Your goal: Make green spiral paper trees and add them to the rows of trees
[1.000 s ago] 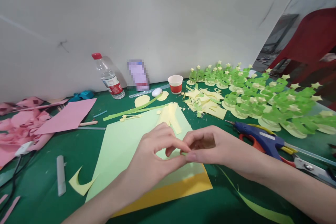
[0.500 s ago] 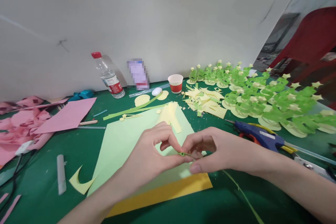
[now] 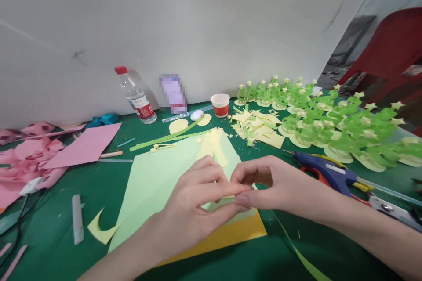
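My left hand [image 3: 201, 197] and my right hand [image 3: 267, 182] meet fingertip to fingertip above a pale green paper sheet [image 3: 154, 184]. Both are closed in a pinch on a narrow green paper strip [image 3: 305, 261], whose long tail trails below my right hand toward the bottom edge. The end between the fingers is mostly hidden. Beyond my hands, pale yellow paper strips [image 3: 214, 145] lie on the sheet's far edge. A gold-yellow paper [image 3: 231, 230] shows along its near edge.
A blue glue gun [image 3: 323, 169] and scissors [image 3: 391, 208] lie right. Green paper trees [image 3: 343, 127] with stars stand behind. Paper scraps [image 3: 257, 125], a paper cup [image 3: 220, 106] and a water bottle [image 3: 140, 103] line the back. Pink paper [image 3: 85, 145] lies left.
The fingers have shifted and drawn together, and the small green coil seen between them is now covered. The strip's tail hangs a little differently. Objects on the table stay put.
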Action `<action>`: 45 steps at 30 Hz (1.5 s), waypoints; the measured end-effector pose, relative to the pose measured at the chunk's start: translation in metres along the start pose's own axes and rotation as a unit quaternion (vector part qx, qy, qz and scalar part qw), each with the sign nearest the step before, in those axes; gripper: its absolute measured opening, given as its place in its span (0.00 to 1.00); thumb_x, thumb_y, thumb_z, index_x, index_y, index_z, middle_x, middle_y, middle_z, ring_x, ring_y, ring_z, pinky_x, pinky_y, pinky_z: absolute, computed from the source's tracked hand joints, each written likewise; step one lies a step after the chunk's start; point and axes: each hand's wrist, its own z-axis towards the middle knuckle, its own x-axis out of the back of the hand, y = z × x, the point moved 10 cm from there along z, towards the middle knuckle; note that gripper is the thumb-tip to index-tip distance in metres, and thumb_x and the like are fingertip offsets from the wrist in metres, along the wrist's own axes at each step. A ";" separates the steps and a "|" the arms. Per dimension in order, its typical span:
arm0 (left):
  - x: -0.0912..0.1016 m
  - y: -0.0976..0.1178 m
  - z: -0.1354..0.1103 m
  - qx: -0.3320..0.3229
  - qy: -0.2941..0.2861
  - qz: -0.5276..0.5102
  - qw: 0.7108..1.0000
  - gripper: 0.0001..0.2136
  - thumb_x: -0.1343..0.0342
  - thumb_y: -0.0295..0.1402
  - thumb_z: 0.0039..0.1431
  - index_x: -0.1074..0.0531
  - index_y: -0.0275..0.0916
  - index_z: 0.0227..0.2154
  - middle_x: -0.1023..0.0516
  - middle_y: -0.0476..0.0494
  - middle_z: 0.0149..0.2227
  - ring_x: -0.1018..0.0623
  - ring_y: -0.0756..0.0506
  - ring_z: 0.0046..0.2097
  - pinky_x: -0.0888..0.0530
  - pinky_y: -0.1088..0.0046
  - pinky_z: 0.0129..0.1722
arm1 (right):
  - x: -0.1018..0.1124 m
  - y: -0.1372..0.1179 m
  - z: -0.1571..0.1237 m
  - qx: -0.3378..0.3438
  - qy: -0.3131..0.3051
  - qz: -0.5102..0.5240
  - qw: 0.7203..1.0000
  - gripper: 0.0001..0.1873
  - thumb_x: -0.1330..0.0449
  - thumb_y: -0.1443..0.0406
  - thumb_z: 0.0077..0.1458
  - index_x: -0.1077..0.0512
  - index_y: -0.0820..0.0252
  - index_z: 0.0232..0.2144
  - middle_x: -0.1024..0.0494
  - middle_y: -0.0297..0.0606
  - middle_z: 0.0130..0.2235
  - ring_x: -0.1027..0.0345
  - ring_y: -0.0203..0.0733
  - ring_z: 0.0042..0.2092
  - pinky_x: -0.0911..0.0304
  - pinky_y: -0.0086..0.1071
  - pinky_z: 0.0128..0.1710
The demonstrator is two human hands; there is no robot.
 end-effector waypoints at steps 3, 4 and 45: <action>-0.002 0.004 -0.001 -0.022 -0.028 0.003 0.999 0.08 0.48 0.24 0.55 0.25 0.37 0.32 0.34 0.49 0.21 0.37 0.49 0.28 0.37 0.73 0.27 | 0.001 -0.003 -0.002 0.011 0.002 -0.024 1.000 0.05 0.39 0.65 0.41 0.31 0.60 0.22 0.31 0.31 0.25 0.41 0.33 0.29 0.45 0.28 0.30; -0.002 0.006 0.000 -0.032 -0.028 0.007 0.999 0.08 0.49 0.23 0.56 0.25 0.36 0.32 0.34 0.49 0.20 0.37 0.49 0.28 0.37 0.73 0.27 | 0.000 -0.004 -0.002 0.012 -0.001 -0.027 1.000 0.05 0.39 0.64 0.41 0.31 0.60 0.22 0.31 0.31 0.25 0.42 0.33 0.29 0.45 0.28 0.30; 0.016 0.000 -0.001 0.007 0.077 -0.035 0.996 0.07 0.40 0.21 0.46 0.31 0.38 0.20 0.35 0.54 0.19 0.36 0.51 0.28 0.35 0.73 0.31 | -0.003 -0.004 -0.004 0.010 -0.029 -0.049 0.998 0.08 0.37 0.62 0.41 0.29 0.59 0.26 0.31 0.31 0.27 0.41 0.34 0.31 0.46 0.30 0.32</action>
